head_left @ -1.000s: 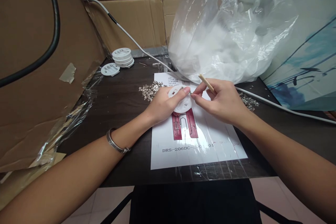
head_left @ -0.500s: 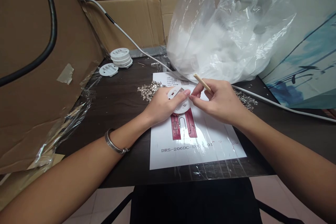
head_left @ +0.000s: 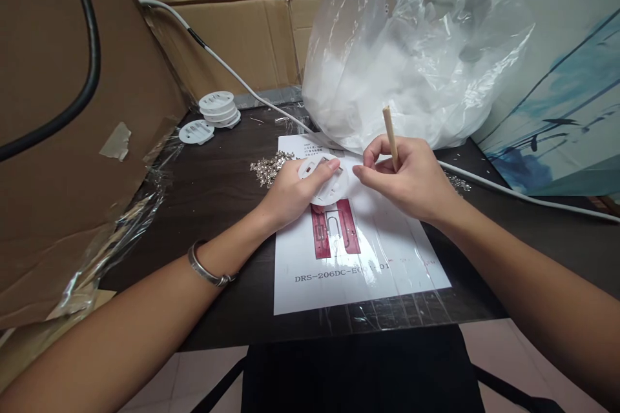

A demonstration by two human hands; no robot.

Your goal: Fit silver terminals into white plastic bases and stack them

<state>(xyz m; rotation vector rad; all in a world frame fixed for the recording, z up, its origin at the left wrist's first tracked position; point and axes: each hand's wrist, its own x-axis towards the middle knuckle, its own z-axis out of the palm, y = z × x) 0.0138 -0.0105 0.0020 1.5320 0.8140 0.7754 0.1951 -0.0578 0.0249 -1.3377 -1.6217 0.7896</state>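
Observation:
My left hand [head_left: 295, 190] grips a round white plastic disc [head_left: 334, 192] with small slots, thumb pressed over its upper face. The disc is above a printed sheet [head_left: 363, 271] showing a red-and-white picture. To its right, my right hand [head_left: 409, 174] is closed around a thin wooden stick [head_left: 389, 132] that points up and tilts slightly. Its thumb and forefinger are near the disc but apart from it. Whether a small part is pinched between those fingertips I cannot make out. Small shiny metal pieces [head_left: 271, 170] lie in a heap beside my left hand.
Several similar white discs [head_left: 217, 103] are stacked at the back left. A large clear plastic bag of white items [head_left: 387, 84] stands behind my hands. More metal pieces [head_left: 459, 184] lie right of my right hand. A white cable [head_left: 242, 82] crosses the table; cardboard [head_left: 247, 39] walls the back.
My right hand has drawn away from the disc to the right, and the stick has swung more upright. My left hand still holds the disc, whose face now shows more fully.

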